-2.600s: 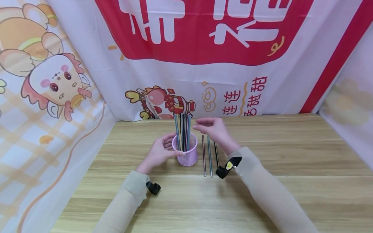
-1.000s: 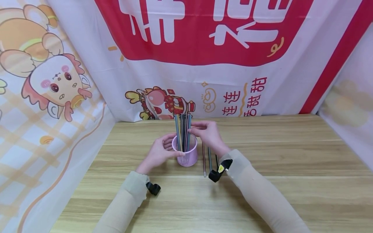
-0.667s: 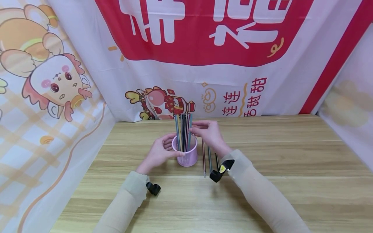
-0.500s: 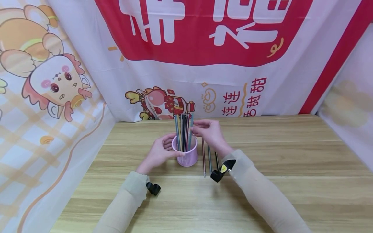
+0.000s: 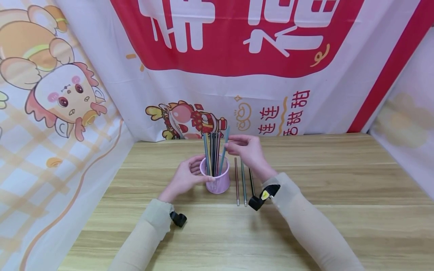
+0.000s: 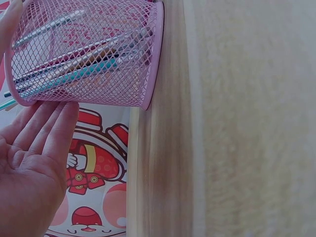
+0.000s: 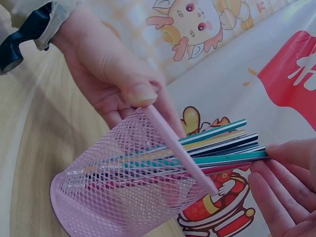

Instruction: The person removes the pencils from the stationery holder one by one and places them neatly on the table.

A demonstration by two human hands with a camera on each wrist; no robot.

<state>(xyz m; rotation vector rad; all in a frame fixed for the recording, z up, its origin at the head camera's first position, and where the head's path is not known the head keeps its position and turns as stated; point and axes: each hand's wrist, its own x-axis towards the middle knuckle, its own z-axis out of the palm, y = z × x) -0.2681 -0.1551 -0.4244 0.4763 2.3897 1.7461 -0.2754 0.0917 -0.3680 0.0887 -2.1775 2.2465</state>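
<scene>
A pink mesh pen cup (image 5: 222, 184) stands on the table with several striped pencils (image 5: 213, 154) in it, among them black, yellow and teal ones. My left hand (image 5: 184, 177) holds the cup from its left side, thumb over the rim and fingers along the far wall, as the right wrist view shows. With thumb and forefinger, my right hand (image 5: 249, 150) pinches the upper end of a teal pencil (image 7: 232, 159). That pencil leans right, its lower part still inside the cup.
Right of the cup, a dark red pencil (image 5: 237, 184), a teal-grey pencil (image 5: 243, 184) and a black pencil (image 5: 251, 180) lie side by side on the wooden table (image 5: 322, 226). A printed cloth (image 5: 203, 82) hangs behind the table.
My right hand has come to the cup, pinched the teal pencil, then drawn it slightly up and tilted it right, away from the other pencils. My left hand has stayed on the cup.
</scene>
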